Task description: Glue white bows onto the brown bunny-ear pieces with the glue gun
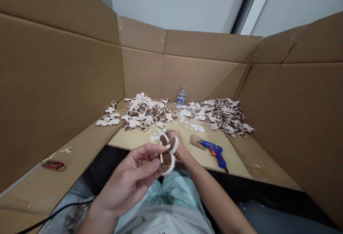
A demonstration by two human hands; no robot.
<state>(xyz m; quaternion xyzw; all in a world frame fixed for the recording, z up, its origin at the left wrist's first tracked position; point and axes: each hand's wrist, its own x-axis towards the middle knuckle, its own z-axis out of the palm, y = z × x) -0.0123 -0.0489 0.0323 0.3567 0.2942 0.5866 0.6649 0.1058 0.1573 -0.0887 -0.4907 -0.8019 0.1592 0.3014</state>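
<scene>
My left hand is raised over my lap, its fingers pinched on a small brown-and-white fuzzy piece with round ears; a thin white strip lies across its brown back. My right hand reaches in from behind the piece, fingers curled round its upper ears, so most of that hand is hidden. Both hands hold the same piece just in front of the table's near edge.
A blue glue gun lies on the tan tabletop to the right of my hands. Two heaps of similar pieces flank a small water bottle. Cardboard walls surround the table. A red object lies at left.
</scene>
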